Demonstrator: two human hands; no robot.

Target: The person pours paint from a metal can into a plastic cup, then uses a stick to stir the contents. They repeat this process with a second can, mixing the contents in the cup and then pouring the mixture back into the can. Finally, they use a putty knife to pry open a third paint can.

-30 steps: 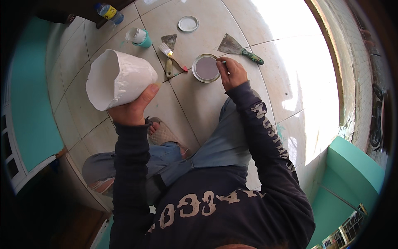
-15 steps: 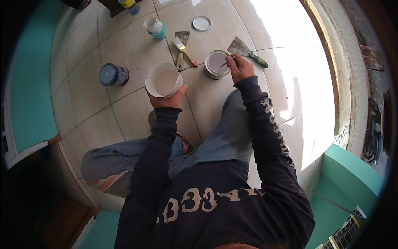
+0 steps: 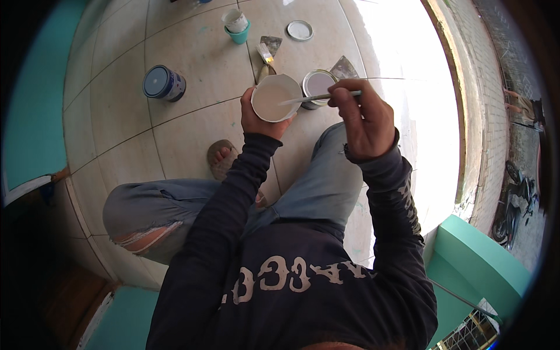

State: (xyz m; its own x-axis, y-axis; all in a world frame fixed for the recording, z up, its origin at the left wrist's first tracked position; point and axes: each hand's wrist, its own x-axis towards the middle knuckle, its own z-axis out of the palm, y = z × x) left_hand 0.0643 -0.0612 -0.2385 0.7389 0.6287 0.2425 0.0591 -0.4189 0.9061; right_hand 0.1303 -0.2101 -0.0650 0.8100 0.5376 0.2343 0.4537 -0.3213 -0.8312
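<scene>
My left hand (image 3: pixel 256 124) is wrapped round a white cup (image 3: pixel 296 111), tilted a little so its pale beige liquid (image 3: pixel 269 105) shows. Pinched in the fingers of my right hand (image 3: pixel 368 123) is a thin stick (image 3: pixel 318 96). Its pale, coated end reaches over the cup's rim; whether the tip touches the liquid I cannot tell. Just beyond the right fingers stands an open paint can (image 3: pixel 314 105) of greyish-lilac paint, partly hidden by the cup, stick and hand.
Beyond the cup lie a paintbrush (image 3: pixel 265 53) and a scraper blade (image 3: pixel 272 43). Another scraper (image 3: pixel 345 67) rests beside the open can. A closed blue can (image 3: pixel 165 84) stands left. Farther off are a teal cup (image 3: pixel 239 36) holding a white container, and a round lid (image 3: pixel 300 30).
My right hand has lifted the stick from the open can and brought its end over the white cup. My left hand has moved the cup right, toward the can.
</scene>
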